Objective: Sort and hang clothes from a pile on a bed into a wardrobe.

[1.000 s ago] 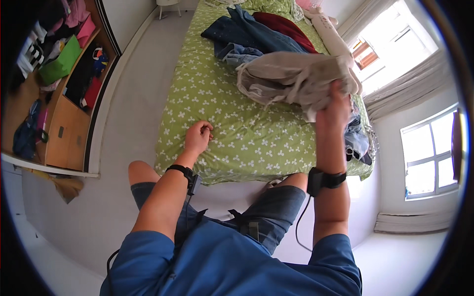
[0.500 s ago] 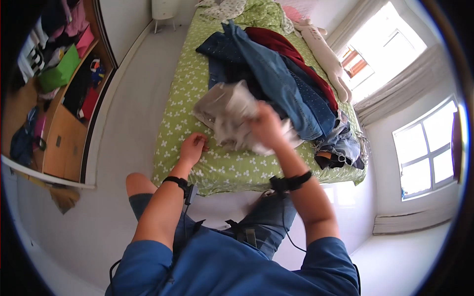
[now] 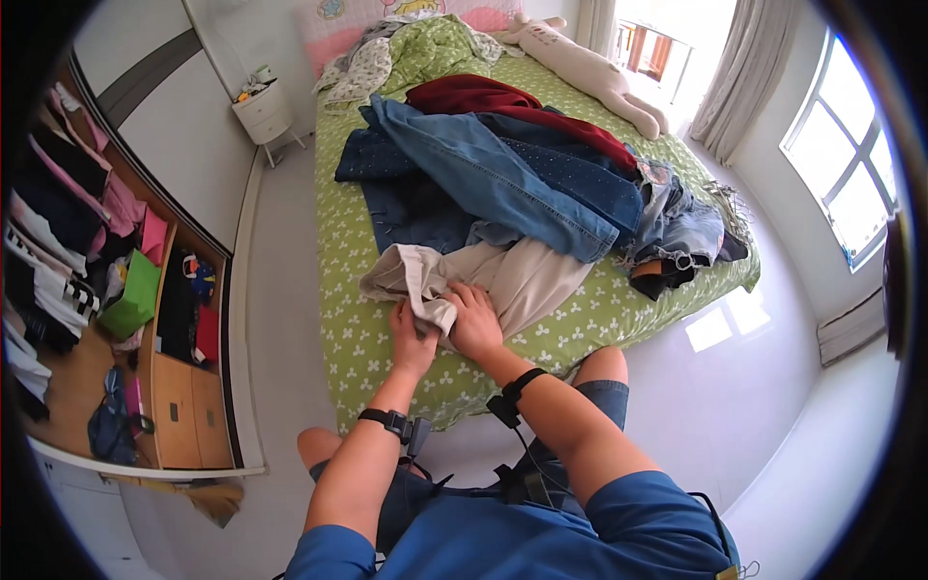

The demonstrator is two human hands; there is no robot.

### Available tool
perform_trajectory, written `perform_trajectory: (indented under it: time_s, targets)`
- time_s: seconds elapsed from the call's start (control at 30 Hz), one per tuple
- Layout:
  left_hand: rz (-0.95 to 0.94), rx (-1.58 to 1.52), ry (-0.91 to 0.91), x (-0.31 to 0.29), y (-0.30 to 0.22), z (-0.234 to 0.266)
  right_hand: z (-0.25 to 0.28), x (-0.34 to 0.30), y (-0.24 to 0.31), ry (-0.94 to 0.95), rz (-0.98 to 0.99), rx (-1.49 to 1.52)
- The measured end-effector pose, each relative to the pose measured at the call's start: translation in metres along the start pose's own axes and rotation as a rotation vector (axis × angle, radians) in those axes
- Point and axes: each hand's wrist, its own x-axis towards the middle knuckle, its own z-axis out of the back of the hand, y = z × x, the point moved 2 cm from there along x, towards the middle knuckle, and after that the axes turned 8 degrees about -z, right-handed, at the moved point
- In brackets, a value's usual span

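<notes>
Beige trousers (image 3: pixel 532 287) lie crumpled near the front edge of the bed, their waist end toward the left. My left hand (image 3: pixel 414 340) is closed on the near edge of the waist end, its fingers partly under the cloth. Right beside it, my right hand (image 3: pixel 475 327) grips the same trousers from above, its fingertips bent into the fabric. Just beyond, blue jeans (image 3: pixel 503 184) lie slantwise on top of darker denim (image 3: pixel 396 208). A dark red garment (image 3: pixel 474 94) is spread behind the jeans.
The bed (image 3: pixel 362 362) has a green patterned sheet. Frayed denim (image 3: pixel 681 227) lies at its right edge. Farther back are a long plush toy (image 3: pixel 590 72) and a rumpled green cover (image 3: pixel 435 53). At left stands an open wardrobe (image 3: pixel 179 416) with clothes and a green bag (image 3: pixel 135 295).
My right hand, blurred and raised with the beige cloth before, has come down beside my left. My left hand has moved from the sheet onto the trousers. The view has shifted.
</notes>
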Motion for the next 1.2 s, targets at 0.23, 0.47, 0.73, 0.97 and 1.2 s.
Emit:
perform_trajectory:
  time_s: [0.23, 0.47, 0.73, 0.97, 1.2]
  targets:
    - [0.08, -0.024, -0.038, 0.005, 0.016, -0.012, 0.022, 0.011, -0.026, 0.266, -0.059, 0.357]
    - [0.101, -0.292, -0.081, -0.003, 0.05, -0.011, 0.18, 0.183, -0.07, -0.177, -0.095, -0.321]
    - [0.249, -0.746, -0.127, 0.005, 0.047, -0.023, 0.201, 0.265, -0.17, 0.206, -0.608, -0.646]
    - [0.179, -0.568, -0.125, 0.007, 0.05, -0.021, 0.15, 0.248, -0.176, 0.11, -0.435, -0.644]
    - [0.264, -0.918, -0.176, 0.011, 0.049, -0.023, 0.138, 0.211, -0.008, -0.178, 0.089, -0.198]
